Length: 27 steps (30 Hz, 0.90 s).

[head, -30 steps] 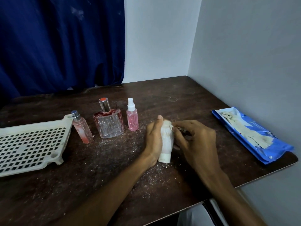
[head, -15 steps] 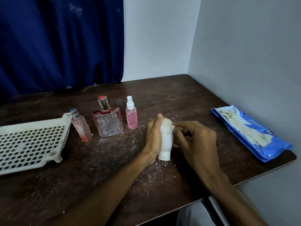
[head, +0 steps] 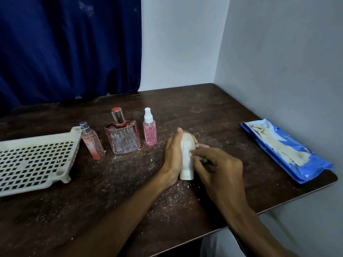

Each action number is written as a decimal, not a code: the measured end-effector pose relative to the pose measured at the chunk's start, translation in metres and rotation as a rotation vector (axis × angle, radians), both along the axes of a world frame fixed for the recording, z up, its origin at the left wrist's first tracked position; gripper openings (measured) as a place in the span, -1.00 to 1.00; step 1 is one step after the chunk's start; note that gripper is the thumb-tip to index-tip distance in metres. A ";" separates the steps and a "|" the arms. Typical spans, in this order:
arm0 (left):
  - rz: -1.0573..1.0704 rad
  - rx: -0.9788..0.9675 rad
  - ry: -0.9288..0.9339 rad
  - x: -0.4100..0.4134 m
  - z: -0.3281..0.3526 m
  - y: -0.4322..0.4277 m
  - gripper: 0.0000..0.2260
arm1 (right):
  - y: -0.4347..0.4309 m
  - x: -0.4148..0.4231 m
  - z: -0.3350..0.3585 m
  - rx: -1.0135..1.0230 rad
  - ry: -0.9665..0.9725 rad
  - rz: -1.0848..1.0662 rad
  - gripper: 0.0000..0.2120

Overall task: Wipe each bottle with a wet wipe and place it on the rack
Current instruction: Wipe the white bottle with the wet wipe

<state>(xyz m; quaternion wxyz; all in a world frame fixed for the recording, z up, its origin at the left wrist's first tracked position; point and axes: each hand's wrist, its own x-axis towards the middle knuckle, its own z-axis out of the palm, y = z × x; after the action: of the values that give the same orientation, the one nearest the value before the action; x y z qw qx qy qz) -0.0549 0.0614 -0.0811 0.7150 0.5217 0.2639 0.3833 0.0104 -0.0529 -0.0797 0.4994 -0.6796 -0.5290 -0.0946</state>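
White bottle (head: pixel 186 160) stands cap-down near the tabletop (head: pixel 111 182) centre. Left hand (head: pixel 171 156) fingers curl round it, gripping. Right hand (head: pixel 220 169) fingers pinch a crumpled wipe (head: pixel 201 158) against its right side. Spray bottle (head: pixel 150 131), square bottle (head: pixel 122 140) and slim bottle (head: pixel 91 143) stand leftward; rack (head: pixel 33 160) at left edge; wipe packet (head: pixel 285 151) at right edge

Left hand (head: pixel 171 156) gripping white bottle (head: pixel 187 160), right hand (head: pixel 220 169) rubbing it, apparently with a wipe

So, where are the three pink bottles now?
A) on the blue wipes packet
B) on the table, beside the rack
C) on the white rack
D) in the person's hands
B: the slim bottle, the square bottle and the spray bottle all stand on the table, right of the rack.
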 end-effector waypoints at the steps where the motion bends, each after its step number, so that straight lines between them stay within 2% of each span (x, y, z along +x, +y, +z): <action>1: -0.033 -0.020 -0.012 -0.001 0.001 0.000 -0.51 | -0.003 -0.002 -0.001 -0.014 -0.005 0.009 -0.79; 4: -0.085 -0.061 -0.027 0.000 0.004 -0.002 -0.52 | -0.007 0.003 -0.002 -0.035 0.020 0.009 -0.80; 9: 0.003 -0.028 -0.008 0.001 -0.002 0.000 -0.50 | -0.001 -0.002 0.001 0.017 0.046 0.005 -0.82; 14: -0.118 -0.144 -0.064 0.001 0.000 0.002 -0.49 | -0.009 -0.005 -0.004 -0.036 -0.008 0.023 -0.81; 19: -0.106 -0.093 -0.053 0.002 0.000 0.002 -0.52 | -0.005 0.004 -0.001 -0.032 0.028 -0.018 -0.80; 22: -0.117 -0.088 -0.041 0.001 0.000 0.004 -0.49 | -0.004 -0.004 -0.001 -0.029 -0.027 -0.005 -0.80; 24: -0.156 -0.134 -0.046 0.001 0.000 0.005 -0.48 | -0.007 -0.009 -0.003 -0.039 -0.087 0.008 -0.80; 27: -0.229 -0.223 -0.076 0.002 0.002 0.004 -0.50 | -0.012 -0.007 -0.006 -0.031 -0.080 0.009 -0.80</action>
<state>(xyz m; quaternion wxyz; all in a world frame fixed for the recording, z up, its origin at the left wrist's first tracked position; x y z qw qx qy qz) -0.0531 0.0657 -0.0795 0.8169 0.4508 0.2166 0.2871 0.0033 -0.0649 -0.0857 0.4675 -0.6807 -0.5529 -0.1114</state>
